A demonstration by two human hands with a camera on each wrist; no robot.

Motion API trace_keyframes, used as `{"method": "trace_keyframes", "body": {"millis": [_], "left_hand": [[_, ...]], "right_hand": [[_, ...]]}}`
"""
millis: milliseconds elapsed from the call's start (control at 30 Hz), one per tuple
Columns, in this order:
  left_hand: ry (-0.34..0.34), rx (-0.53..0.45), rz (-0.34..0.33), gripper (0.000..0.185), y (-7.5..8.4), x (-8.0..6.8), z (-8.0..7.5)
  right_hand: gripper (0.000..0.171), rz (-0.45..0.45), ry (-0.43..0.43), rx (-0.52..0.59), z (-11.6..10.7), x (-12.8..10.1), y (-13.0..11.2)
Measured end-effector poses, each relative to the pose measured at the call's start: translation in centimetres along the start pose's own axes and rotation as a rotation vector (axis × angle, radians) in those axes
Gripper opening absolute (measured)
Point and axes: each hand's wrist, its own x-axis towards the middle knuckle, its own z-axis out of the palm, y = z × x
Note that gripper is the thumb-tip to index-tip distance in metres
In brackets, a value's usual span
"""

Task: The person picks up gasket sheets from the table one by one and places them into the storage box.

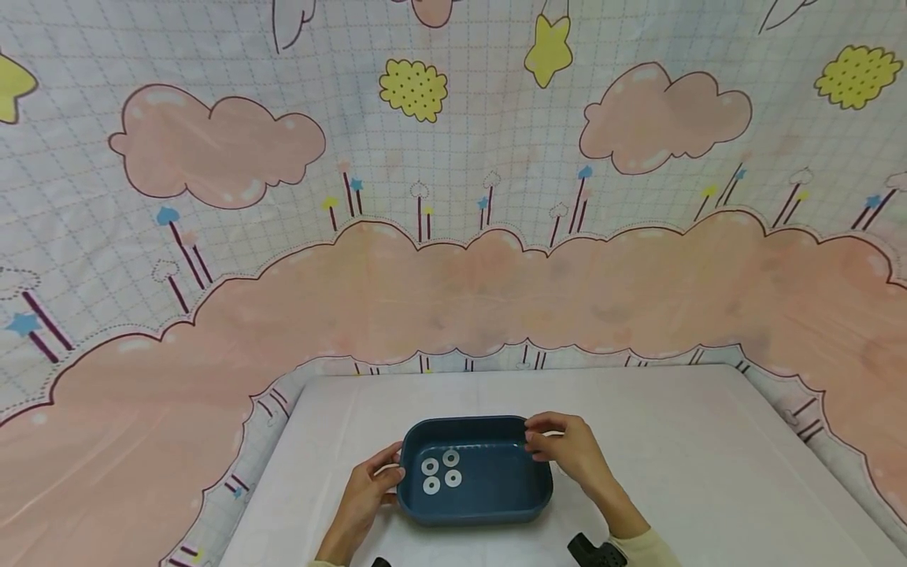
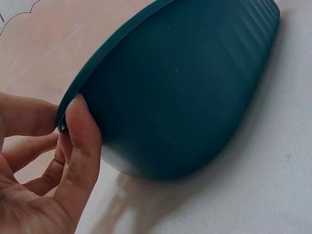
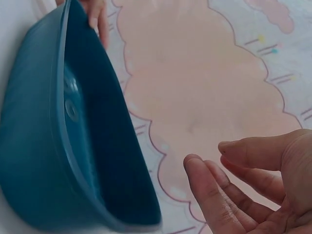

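A dark blue rectangular basin point(image 1: 496, 492) stands on the white table near its front edge. Several white rings point(image 1: 441, 470) lie on the left part of its floor. My left hand point(image 1: 372, 484) holds the basin's left rim; in the left wrist view its thumb point(image 2: 80, 141) presses the rim of the basin point(image 2: 185, 87) with the fingers curled behind. My right hand point(image 1: 570, 453) hovers at the right back corner. In the right wrist view its fingers point(image 3: 214, 190) lie relaxed, a gap away from the basin point(image 3: 97, 146), holding nothing.
The white table point(image 1: 708, 472) stretches to the right and behind the basin. A cloth backdrop with pink clouds point(image 1: 453, 291) hangs behind and around the table. A black wrist mount point(image 1: 591, 551) shows at the bottom edge.
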Motion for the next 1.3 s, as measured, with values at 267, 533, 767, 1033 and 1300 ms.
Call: {"method": "trace_keyframes", "body": {"millis": [267, 533, 767, 1033, 1300], "left_hand": [[0.005, 0.001, -0.003, 0.052, 0.0, 0.0, 0.0], [0.010, -0.004, -0.004, 0.052, -0.1, 0.1, 0.1], [0.008, 0.000, -0.003, 0.052, -0.1, 0.1, 0.1], [0.008, -0.004, -0.004, 0.052, -0.1, 0.1, 0.1], [0.012, -0.001, -0.012, 0.052, -0.1, 0.1, 0.1]], "right_hand": [[0.023, 0.020, 0.090, -0.042, -2.2, -0.4, 0.5], [0.028, 0.008, 0.126, -0.075, -4.6, -1.4, 1.0], [0.027, -0.016, 0.178, -0.166, -6.4, -1.5, 2.5], [0.030, -0.023, 0.202, -0.305, -8.3, -1.1, 4.6], [0.032, -0.024, 0.184, -0.406, -9.7, -0.3, 6.8]]}}
